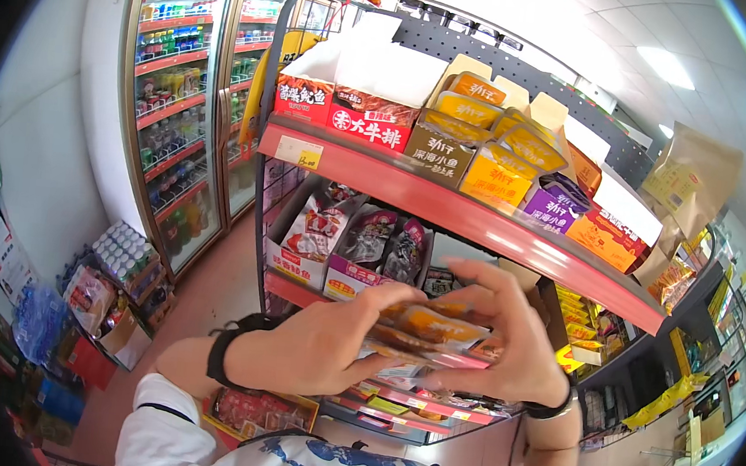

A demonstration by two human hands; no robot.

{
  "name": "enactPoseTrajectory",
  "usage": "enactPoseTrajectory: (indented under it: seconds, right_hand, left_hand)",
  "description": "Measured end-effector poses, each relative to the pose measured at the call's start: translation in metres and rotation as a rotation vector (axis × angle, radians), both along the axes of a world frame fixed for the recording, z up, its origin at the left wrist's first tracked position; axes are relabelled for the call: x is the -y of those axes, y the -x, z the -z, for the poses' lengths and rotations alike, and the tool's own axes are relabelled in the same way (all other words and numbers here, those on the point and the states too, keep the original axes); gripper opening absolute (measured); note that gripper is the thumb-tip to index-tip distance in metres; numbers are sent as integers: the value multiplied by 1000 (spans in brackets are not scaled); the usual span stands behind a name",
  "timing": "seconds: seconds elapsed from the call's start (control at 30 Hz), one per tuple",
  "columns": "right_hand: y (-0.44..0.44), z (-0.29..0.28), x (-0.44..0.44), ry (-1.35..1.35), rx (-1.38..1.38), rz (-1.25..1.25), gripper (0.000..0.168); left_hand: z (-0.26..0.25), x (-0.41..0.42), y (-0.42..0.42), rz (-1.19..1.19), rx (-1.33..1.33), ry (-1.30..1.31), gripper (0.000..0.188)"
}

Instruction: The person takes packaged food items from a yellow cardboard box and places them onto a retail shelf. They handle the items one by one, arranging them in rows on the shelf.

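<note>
A small stack of orange-brown snack packets (434, 328) is held between both hands in front of the shelf. My left hand (326, 345) grips the stack's left side, fingers over the top and thumb below. On the right side, my right hand (513, 342) curls around the packets; its fingers are blurred. Just beyond is the red-edged upper shelf (430, 191), bearing a brown box (436, 152), a yellow box (497, 177) and a purple box (545, 208) of packets. Behind the hands, the lower shelf holds a box of dark pouches (372, 239).
Red snack boxes (373, 120) stand at the upper shelf's left end, with a brown paper bag (691, 174) at its right. A glass-door drinks fridge (177, 109) is at the left. Cartons and canned drinks (128, 255) sit on the floor beside it. A low box (257, 412) lies below my left arm.
</note>
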State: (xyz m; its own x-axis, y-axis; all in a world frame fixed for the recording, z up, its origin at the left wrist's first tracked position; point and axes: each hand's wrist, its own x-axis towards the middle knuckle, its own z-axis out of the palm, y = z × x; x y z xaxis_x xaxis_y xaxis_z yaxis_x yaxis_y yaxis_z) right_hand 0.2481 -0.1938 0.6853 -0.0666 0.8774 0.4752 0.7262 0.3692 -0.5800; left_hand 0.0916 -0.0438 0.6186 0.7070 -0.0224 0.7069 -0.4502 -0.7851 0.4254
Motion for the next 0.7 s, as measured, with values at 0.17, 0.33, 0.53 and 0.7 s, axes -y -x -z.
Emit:
enactPoseTrajectory:
  seconds: [0.17,0.33,0.53,0.7]
  right_hand:
    - [16,-49,19,8,430,84,75]
    - [27,-69,23,-122,530,195,59]
    - [24,-73,28,30,628,182,57]
    - [26,-61,27,62,651,184,49]
  left_hand:
    - [-44,11,12,-40,-34,-125,79]
    - [-64,23,2,-155,75,-162,78]
    - [-62,34,-10,-143,-28,-246,80]
    - [-54,30,-16,104,-15,-29,91]
